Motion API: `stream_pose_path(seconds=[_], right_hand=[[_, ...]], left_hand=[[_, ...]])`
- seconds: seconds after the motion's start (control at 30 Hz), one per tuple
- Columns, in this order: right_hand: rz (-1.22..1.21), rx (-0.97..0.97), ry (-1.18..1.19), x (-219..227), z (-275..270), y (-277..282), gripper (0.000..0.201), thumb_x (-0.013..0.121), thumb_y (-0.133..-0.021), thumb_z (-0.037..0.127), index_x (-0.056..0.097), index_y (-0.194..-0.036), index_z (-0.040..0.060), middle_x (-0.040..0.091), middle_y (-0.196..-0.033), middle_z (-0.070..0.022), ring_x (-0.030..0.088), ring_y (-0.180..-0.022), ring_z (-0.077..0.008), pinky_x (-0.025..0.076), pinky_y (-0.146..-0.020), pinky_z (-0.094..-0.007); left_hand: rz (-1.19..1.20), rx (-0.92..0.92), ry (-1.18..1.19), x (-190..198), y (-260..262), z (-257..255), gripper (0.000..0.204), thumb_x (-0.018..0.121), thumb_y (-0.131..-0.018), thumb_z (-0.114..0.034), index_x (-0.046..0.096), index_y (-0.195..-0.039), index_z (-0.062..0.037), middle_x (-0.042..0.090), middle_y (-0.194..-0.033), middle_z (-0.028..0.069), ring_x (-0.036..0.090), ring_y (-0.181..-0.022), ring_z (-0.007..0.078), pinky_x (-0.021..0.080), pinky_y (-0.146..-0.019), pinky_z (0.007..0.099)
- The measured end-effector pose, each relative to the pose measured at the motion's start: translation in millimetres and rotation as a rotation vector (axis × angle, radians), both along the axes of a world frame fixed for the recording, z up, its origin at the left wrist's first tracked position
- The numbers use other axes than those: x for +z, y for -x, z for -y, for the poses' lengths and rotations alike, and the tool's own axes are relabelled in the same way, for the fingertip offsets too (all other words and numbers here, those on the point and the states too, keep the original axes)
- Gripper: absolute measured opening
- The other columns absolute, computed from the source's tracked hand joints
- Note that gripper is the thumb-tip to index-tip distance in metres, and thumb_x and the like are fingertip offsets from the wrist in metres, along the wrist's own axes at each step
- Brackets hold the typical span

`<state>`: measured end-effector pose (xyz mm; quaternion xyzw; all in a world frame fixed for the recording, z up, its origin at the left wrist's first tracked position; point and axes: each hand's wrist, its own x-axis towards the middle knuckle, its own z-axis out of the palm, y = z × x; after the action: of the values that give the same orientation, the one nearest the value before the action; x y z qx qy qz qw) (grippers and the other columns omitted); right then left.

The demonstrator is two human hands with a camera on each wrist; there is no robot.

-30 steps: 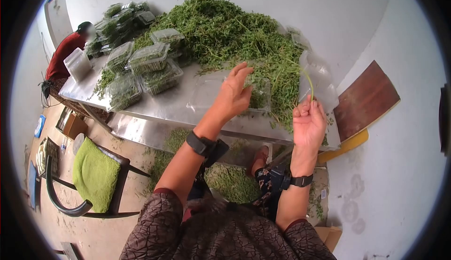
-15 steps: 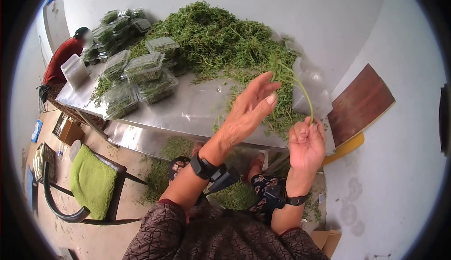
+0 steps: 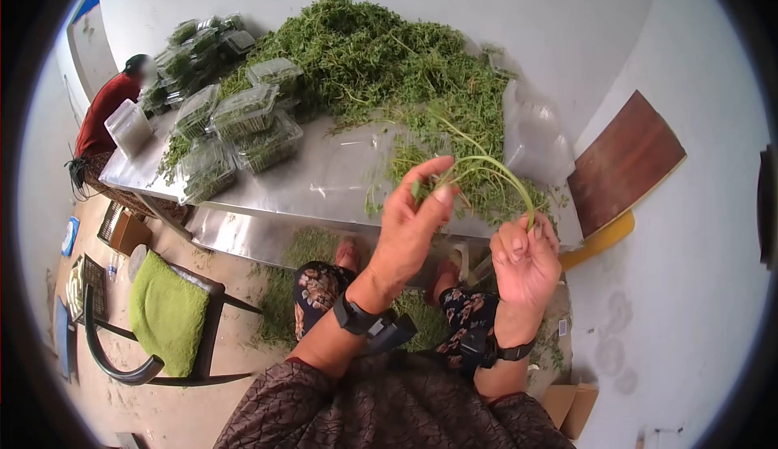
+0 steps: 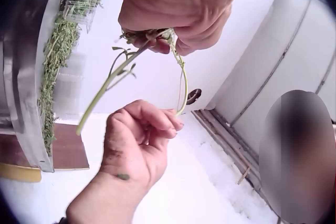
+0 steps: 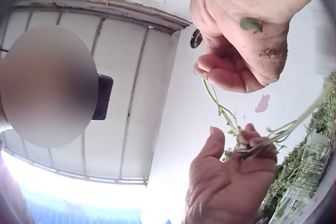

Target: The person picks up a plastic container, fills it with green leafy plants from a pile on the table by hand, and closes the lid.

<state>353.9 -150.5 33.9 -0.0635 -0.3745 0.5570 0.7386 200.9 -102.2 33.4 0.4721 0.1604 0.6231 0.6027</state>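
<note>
A long green plant stem [image 3: 508,175] arches between the two hands in the head view. My right hand [image 3: 525,264] pinches one end of it between thumb and fingertips, palm up. To the left, my left hand [image 3: 412,226] holds the leafy part of the sprig near the table's front edge. In the left wrist view, the left hand [image 4: 181,6] curls over several thin stems [image 4: 113,77], and one loose end hangs out below. Small leaves show between the fingers of the left hand [image 5: 231,184] in the right wrist view. A leaf bit sticks to the right wrist.
A heap of greens [image 3: 381,60] covers the back of the metal table [image 3: 316,169]. Filled clear boxes [image 3: 243,113] are stacked at left, and empty clear trays [image 3: 539,137] stand at right. A brown board [image 3: 628,161] leans there. Another person [image 3: 113,113] bends at the far left.
From open over the table, my left hand has come toward the right hand and taken hold of the sprig's leafy part. The right hand, still pinching the stem, has come lower and closer.
</note>
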Motion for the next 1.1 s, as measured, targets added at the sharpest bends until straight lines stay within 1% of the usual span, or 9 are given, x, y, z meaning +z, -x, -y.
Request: stream_pose_path(seconds=[0.07, 0.27, 0.43, 0.5, 0.57, 0.7, 0.77, 0.93, 1.1], right_hand=[[0.020, -0.021, 0.020, -7, 2, 0, 0.021, 0.056, -0.090, 0.011, 0.060, -0.102, -0.0047, 0.056, -0.068, -0.0070, 0.048, -0.059, -0.0142, 0.041, -0.056, -0.0300], [0.319, -0.135, 0.215, -26, 5, -8, 0.017, 0.059, -0.088, 0.009, 0.062, -0.095, -0.0063, 0.061, -0.068, -0.0093, 0.054, -0.056, -0.0133, 0.045, -0.053, -0.0240], [0.917, -0.135, 0.339, -25, 14, 1, 0.012, 0.056, -0.088, 0.002, 0.064, -0.093, -0.0064, 0.066, -0.075, -0.0109, 0.062, -0.064, -0.0145, 0.050, -0.060, -0.0241], [1.017, -0.138, 0.316, -26, 14, 3, 0.013, 0.057, -0.087, 0.002, 0.064, -0.094, -0.0063, 0.068, -0.082, -0.0115, 0.064, -0.071, -0.0153, 0.052, -0.066, -0.0238], [1.351, -0.442, 0.023, -20, 12, 4, 0.020, 0.060, -0.085, 0.004, 0.062, -0.103, -0.0059, 0.066, -0.098, -0.0135, 0.064, -0.085, -0.0172, 0.052, -0.070, -0.0237], [1.290, -0.493, -0.112, 3, 15, 12, 0.031, 0.061, -0.085, 0.006, 0.057, -0.114, -0.0049, 0.062, -0.111, -0.0152, 0.062, -0.097, -0.0193, 0.052, -0.073, -0.0264], [1.221, -0.346, -0.118, 8, 17, 25, 0.037, 0.060, -0.086, 0.008, 0.052, -0.121, -0.0037, 0.059, -0.116, -0.0173, 0.060, -0.101, -0.0200, 0.051, -0.075, -0.0305], [1.224, -0.161, 0.039, -2, 18, 48, 0.025, 0.055, -0.093, 0.010, 0.057, -0.113, -0.0052, 0.064, -0.089, -0.0097, 0.061, -0.078, -0.0144, 0.048, -0.069, -0.0234], [0.998, 0.057, 0.144, -3, 22, 50, 0.022, 0.052, -0.094, 0.010, 0.058, -0.108, -0.0060, 0.065, -0.085, -0.0069, 0.060, -0.075, -0.0104, 0.048, -0.068, -0.0233]], left_hand=[[0.162, -0.037, 0.123, 2, 4, 0, 0.033, 0.052, -0.095, -0.023, 0.053, -0.119, -0.0001, 0.052, -0.094, 0.0016, 0.037, -0.063, 0.0042, 0.031, -0.054, 0.0183], [0.343, 0.021, 0.246, 7, 34, -5, 0.029, 0.055, -0.094, -0.030, 0.056, -0.106, -0.0035, 0.049, -0.082, -0.0032, 0.033, -0.058, 0.0038, 0.027, -0.051, 0.0186], [0.430, 0.065, 0.198, 12, 50, -4, 0.023, 0.050, -0.097, -0.029, 0.054, -0.098, -0.0062, 0.042, -0.069, -0.0049, 0.030, -0.052, 0.0033, 0.024, -0.046, 0.0197], [0.419, 0.091, 0.204, 11, 53, -5, 0.024, 0.049, -0.097, -0.029, 0.054, -0.098, -0.0059, 0.039, -0.066, -0.0053, 0.028, -0.050, 0.0036, 0.023, -0.045, 0.0208], [0.390, 0.098, 0.181, 11, 54, -3, 0.024, 0.049, -0.097, -0.029, 0.054, -0.098, -0.0055, 0.039, -0.064, -0.0050, 0.028, -0.050, 0.0040, 0.023, -0.044, 0.0209], [0.377, 0.127, 0.193, 13, 52, 3, 0.024, 0.048, -0.097, -0.029, 0.054, -0.097, -0.0055, 0.039, -0.064, -0.0045, 0.028, -0.050, 0.0047, 0.023, -0.045, 0.0211], [0.379, 0.096, 0.200, 14, 47, 6, 0.025, 0.048, -0.097, -0.030, 0.054, -0.097, -0.0057, 0.039, -0.063, -0.0042, 0.029, -0.050, 0.0052, 0.024, -0.045, 0.0214], [0.382, 0.039, 0.181, 13, 39, 14, 0.025, 0.048, -0.097, -0.030, 0.054, -0.096, -0.0059, 0.038, -0.063, -0.0041, 0.029, -0.051, 0.0057, 0.024, -0.046, 0.0217], [0.370, 0.066, 0.202, 9, 39, 16, 0.026, 0.047, -0.098, -0.031, 0.054, -0.094, -0.0059, 0.039, -0.063, -0.0039, 0.029, -0.051, 0.0057, 0.025, -0.046, 0.0221]])
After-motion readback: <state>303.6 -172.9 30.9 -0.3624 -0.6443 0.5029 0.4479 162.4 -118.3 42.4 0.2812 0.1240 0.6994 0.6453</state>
